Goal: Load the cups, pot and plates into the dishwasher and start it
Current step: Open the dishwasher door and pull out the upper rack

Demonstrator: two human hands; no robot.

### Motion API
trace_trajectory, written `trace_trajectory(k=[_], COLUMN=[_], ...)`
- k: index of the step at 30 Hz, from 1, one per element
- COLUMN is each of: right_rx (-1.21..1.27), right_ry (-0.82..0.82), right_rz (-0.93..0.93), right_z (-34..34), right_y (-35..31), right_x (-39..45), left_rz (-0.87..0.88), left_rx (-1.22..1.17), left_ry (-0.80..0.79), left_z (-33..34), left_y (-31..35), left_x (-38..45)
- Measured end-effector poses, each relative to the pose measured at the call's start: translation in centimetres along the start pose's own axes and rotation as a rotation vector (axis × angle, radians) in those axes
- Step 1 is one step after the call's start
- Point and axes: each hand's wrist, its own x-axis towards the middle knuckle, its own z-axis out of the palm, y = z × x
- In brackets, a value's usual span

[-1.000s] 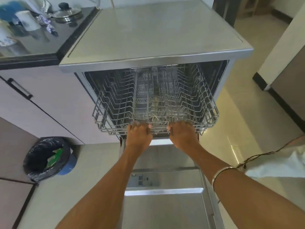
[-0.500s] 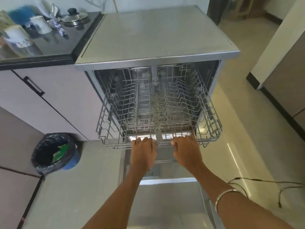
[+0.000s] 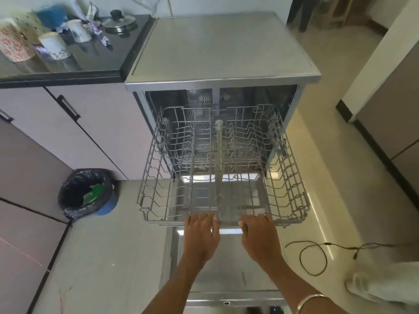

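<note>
The steel dishwasher (image 3: 222, 48) stands open with its door (image 3: 226, 275) folded down below me. Its empty wire upper rack (image 3: 156, 168) is drawn far out over the door. My left hand (image 3: 200, 235) and my right hand (image 3: 259, 237) both hold the rack's front rail, fingers hooked over it. Up at the far left, the black counter (image 3: 90, 62) carries a white cup (image 3: 78, 30), a blue-patterned cup (image 3: 54, 45), a floral cup (image 3: 13, 44) and a lidded steel pot (image 3: 119, 21). No plates are in view.
A bin lined with a black bag (image 3: 87, 193) stands on the floor left of the door. At the right, a dark cable (image 3: 314, 258) loops over the tiles, near a white cloth (image 3: 385, 288). Cabinet doors with black handles (image 3: 68, 107) run under the counter.
Both hands have pulled the upper rack steadily outward, from partly inside the dishwasher to far out over the open door. My view has backed away and the counter items show more.
</note>
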Motion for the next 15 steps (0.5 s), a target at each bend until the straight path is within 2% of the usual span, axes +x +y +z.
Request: trace_trajectory(k=[5,10,15], right_rx=[0.073,0.102,0.033], right_ry=[-0.032,-0.082,-0.206], right_rz=[0.064,0.096,0.098], right_z=[-0.9,-2.2,-4.2], right_y=[-1.2,-1.1,-2.6], right_x=[-3.7,-4.0,-3.8], left_rz=[-0.061,-0.087,-0.081], left_rx=[0.013,0.015,0.086], left_ry=[-0.086,-0.162,-0.326], left_z=[-0.4,-1.1,-2.9], left_y=[0.1,0.9,1.5], left_x=[-3.7,-4.1,-3.8])
